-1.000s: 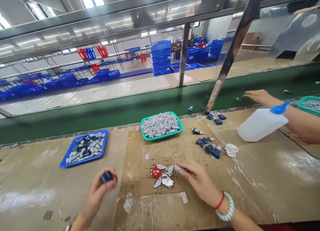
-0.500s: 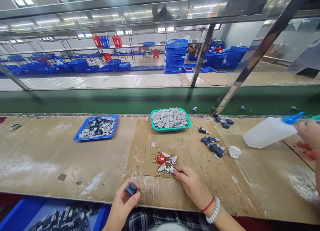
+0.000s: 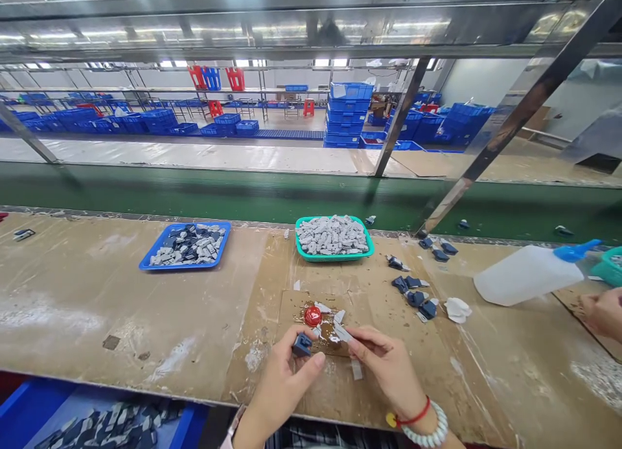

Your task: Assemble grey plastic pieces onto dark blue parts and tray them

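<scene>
- Low and well to the left of the left fingers (image 3: 310,369), a blue bin (image 3: 194,418) is under the edge of the worktop (image 3: 87,293); the frame cuts it, so the dark and grey parts inside are seen only partly.
- Farther away than the left fingers, and to their left, lies a blue tray (image 3: 182,266); its dark and grey parts overlap, and I cannot count them.
- The left fingers are closed around a dark blue piece (image 3: 302,345); its one end is visible, the rest is covered by the hand.
- Just beyond the left fingers is a red round thing (image 3: 312,315), shiny, with wet spots around it; pale bits near it are partly hidden.
- Beyond both hands is a green tray (image 3: 335,258), heaped with grey parts.
- The right fingers (image 3: 370,337) pinch a pale grey piece (image 3: 341,332) at its end, near the left fingers but apart; its outline is difficult to separate from the pale bits behind.
- To the right of the right fingers, dark parts (image 3: 416,299) lie in a loose group, then a crumpled white thing (image 3: 457,310).
- Farther right, a white bottle (image 3: 527,275) appears tilted.
- At the right edge, another person's hand (image 3: 605,313) is cut off; what it does, I cannot tell.
</scene>
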### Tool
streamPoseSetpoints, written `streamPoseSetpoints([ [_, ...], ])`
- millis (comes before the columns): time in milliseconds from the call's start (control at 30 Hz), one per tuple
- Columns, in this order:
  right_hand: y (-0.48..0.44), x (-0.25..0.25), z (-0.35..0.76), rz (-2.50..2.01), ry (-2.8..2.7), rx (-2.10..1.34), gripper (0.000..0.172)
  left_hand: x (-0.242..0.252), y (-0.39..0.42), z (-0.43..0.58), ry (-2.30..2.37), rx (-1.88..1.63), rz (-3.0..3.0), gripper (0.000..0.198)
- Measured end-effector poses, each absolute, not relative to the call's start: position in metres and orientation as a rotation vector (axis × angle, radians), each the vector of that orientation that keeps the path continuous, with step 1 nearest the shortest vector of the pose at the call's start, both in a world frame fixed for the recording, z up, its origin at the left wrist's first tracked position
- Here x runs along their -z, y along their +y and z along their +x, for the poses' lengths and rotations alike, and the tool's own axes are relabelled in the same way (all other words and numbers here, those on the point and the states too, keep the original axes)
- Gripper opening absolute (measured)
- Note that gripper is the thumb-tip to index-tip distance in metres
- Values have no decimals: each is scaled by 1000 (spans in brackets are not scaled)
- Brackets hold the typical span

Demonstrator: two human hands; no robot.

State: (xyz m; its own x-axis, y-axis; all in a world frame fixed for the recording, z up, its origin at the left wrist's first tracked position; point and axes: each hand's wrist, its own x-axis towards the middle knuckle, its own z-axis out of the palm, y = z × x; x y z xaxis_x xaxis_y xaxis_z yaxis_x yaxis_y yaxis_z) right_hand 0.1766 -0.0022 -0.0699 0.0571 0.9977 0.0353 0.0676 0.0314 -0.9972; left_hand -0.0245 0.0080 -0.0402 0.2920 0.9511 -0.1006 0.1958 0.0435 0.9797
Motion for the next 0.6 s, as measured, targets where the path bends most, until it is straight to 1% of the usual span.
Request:
streamPoseSetpoints([
  [67,-4,59,174,-1209,-1174,-1101,23,34,11,-15,1120,-828,1471,25],
  [133,-6,47,171,-1182,-1216,-985,15,28,13,-7,1077,-842,1501,25],
  [200,-9,36,167,-1156,-1312,-844,13,24,14,-2,1046,-858,1525,26],
  [333,-10,23,164,-1056,-1487,-642,17,19,14,5,1033,-857,1554,26],
  [433,-12,23,162,-1006,-1603,-578,21,19,10,12,1065,-889,1559,23],
  [600,-22,27,157,-1003,-1856,-467,31,26,0,25,1194,-951,1519,25],
])
